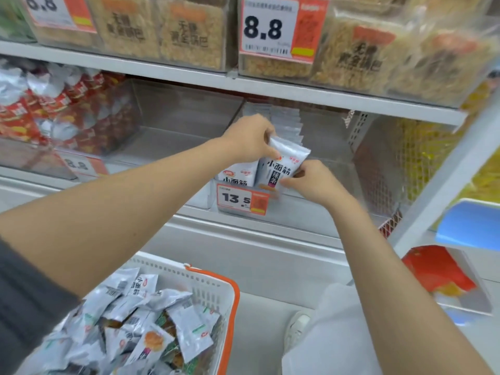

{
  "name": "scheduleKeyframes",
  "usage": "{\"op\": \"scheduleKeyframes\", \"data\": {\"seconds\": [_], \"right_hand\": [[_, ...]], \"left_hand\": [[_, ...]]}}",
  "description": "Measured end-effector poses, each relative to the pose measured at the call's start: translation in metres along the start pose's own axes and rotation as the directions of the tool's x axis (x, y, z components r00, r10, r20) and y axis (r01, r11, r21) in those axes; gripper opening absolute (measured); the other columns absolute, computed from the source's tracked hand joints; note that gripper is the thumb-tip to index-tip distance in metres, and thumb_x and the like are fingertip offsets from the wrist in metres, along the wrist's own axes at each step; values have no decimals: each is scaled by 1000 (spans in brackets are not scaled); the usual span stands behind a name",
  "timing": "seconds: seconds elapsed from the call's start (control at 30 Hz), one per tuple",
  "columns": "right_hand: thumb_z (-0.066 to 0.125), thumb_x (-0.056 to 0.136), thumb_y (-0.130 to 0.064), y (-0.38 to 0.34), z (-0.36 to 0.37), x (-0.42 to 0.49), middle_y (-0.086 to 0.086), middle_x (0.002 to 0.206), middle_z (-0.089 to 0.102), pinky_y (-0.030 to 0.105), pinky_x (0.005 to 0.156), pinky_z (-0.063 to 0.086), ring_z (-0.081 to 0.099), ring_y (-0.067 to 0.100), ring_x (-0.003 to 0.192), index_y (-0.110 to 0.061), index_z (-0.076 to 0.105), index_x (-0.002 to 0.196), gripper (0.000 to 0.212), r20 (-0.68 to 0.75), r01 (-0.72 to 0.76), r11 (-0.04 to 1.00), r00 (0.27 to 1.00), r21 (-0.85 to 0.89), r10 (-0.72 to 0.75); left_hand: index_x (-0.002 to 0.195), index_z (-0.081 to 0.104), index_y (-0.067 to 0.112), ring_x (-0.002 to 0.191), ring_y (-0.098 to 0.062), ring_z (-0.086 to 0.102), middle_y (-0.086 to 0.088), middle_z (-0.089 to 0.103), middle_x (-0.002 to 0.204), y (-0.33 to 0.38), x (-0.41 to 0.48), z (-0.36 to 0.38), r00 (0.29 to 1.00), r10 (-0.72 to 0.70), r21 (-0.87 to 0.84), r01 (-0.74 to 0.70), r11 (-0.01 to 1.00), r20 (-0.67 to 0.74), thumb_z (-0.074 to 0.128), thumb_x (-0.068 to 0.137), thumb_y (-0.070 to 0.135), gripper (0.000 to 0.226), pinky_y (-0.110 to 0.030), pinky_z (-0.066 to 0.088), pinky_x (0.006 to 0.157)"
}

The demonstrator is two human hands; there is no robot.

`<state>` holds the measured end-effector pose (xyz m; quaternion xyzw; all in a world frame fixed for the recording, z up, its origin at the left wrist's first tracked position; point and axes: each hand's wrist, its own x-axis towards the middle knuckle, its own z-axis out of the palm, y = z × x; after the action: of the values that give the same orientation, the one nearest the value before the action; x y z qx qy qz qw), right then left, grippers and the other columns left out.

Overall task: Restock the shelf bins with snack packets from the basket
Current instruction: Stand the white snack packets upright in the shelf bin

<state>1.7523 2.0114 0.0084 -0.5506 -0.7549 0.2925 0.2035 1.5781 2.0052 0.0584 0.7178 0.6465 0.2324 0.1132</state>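
Both hands hold one white snack packet (pixel 284 165) with black characters, tilted over the front of a clear shelf bin (pixel 324 169) on the middle shelf. My left hand (pixel 250 138) pinches its top edge; my right hand (pixel 315 182) grips its lower right corner. Another matching packet (pixel 238 175) stands upright in the bin's front left, and a row of packets (pixel 286 120) stands at the back. The white basket with an orange rim (pixel 232 299), at the bottom left, holds several loose silver-white packets (pixel 140 326).
A 13.5 price tag (pixel 243 198) hangs on the bin's front. A bin of red packets (pixel 62 112) sits at left, with an empty-looking clear bin (pixel 186 125) between. Boxes of rice crackers (pixel 189 33) fill the shelf above. A mesh divider (pixel 400 158) stands at right.
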Motion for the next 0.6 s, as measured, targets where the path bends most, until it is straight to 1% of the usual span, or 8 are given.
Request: {"op": "scheduleKeyframes", "data": {"seconds": [0.07, 0.17, 0.3, 0.37, 0.43, 0.5, 0.57, 0.6], "right_hand": [[71, 83, -19, 4, 7, 6, 4, 76, 68, 36, 69, 53, 61, 20, 70, -8, 70, 83, 10, 59, -58, 998, 997, -14, 59], [71, 83, -15, 7, 12, 13, 11, 87, 73, 41, 80, 59, 69, 24, 77, -6, 72, 88, 10, 69, -121, 992, 991, 41, 118], [71, 82, -11, 8, 12, 16, 15, 86, 74, 36, 75, 60, 69, 22, 73, -1, 75, 89, 13, 34, -154, 985, 988, 83, 151], [71, 82, -10, 8, 12, 16, 13, 87, 74, 34, 73, 61, 70, 21, 73, -2, 75, 90, 12, 33, -159, 984, 987, 78, 157], [71, 82, -12, 9, 14, 15, 13, 87, 74, 39, 78, 60, 71, 22, 75, -3, 76, 88, 12, 29, -163, 984, 987, 71, 161], [72, 81, -16, 10, 15, 15, 14, 86, 74, 42, 80, 59, 72, 26, 76, -2, 75, 87, 16, 26, -177, 983, 984, 56, 176], [75, 80, -25, 9, 10, 13, 14, 85, 73, 37, 73, 58, 68, 25, 71, -2, 74, 91, 26, 24, -183, 983, 983, 7, 183], [76, 79, -30, 7, 7, 12, 13, 86, 73, 34, 69, 52, 67, 26, 72, -2, 73, 93, 32, 11, -181, 983, 983, -28, 181]], "left_hand": [[90, 71, 13, 75, -19, 58, 4, 61, 75, -1, -1, 7, 1000, 7, 99, -9, 995, 20, 81, 75, 33, 28, -30, 45, 70], [101, 72, 18, 86, -19, 63, 7, 59, 81, -2, -4, 12, 999, 24, 117, -20, 993, -35, 79, 77, 26, 26, -31, 49, 75], [102, 71, 20, 92, -16, 58, 9, 55, 90, -6, -8, 13, 991, 1, 115, 15, 993, -137, 72, 82, 23, 20, -32, 49, 80], [101, 73, 20, 93, -18, 62, 6, 62, 92, -6, -10, 13, 989, -29, 89, 42, 995, -143, 67, 86, 21, 17, -32, 51, 79], [100, 75, 19, 93, -19, 64, 3, 70, 97, -5, -13, 13, 987, -41, 86, 54, 995, -153, 61, 88, 19, 18, -32, 52, 78], [98, 76, 19, 92, -19, 65, 2, 72, 98, -3, -15, 12, 988, -35, 92, 49, 995, -154, 58, 89, 17, 21, -33, 54, 78], [102, 75, 18, 93, -20, 66, 1, 72, 100, -2, -18, 10, 989, -34, 79, 46, 996, -146, 56, 89, 18, 23, -36, 55, 80], [107, 73, 18, 96, -20, 65, 0, 71, 103, -3, -19, 9, 988, -36, 70, 47, 996, -151, 55, 90, 19, 24, -36, 54, 82]]}}
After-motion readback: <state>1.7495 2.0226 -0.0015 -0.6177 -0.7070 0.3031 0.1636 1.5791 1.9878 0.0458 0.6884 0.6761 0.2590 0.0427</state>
